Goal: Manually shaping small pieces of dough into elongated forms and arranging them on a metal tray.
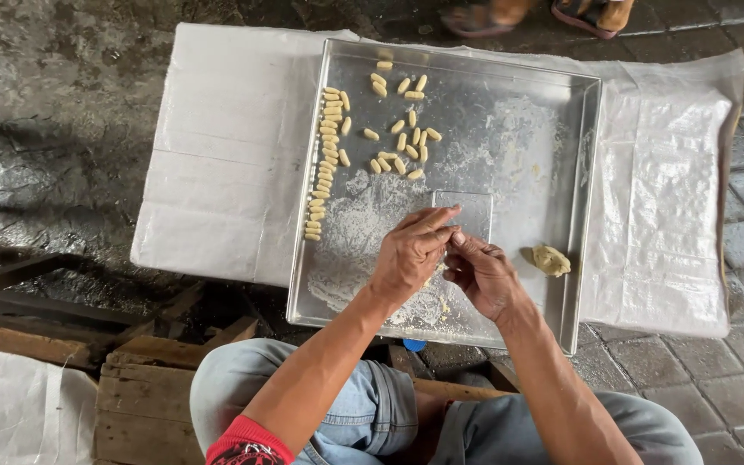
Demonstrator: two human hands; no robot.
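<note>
Wet paving stones surround a low tabletop [217,172] draped in white sheeting, which carries a square metal tray [518,129]. Your left hand [411,254] and right hand [481,275] meet over the tray's near edge, fingertips pinching a small bit of dough, mostly hidden between them. Roll it evenly and keep each piece the same length. Finished dough pieces [325,155] line the tray's far-left side; a dough lump [549,259] lies at its right edge, a clear plastic square [467,211] just beyond your hands.
</note>
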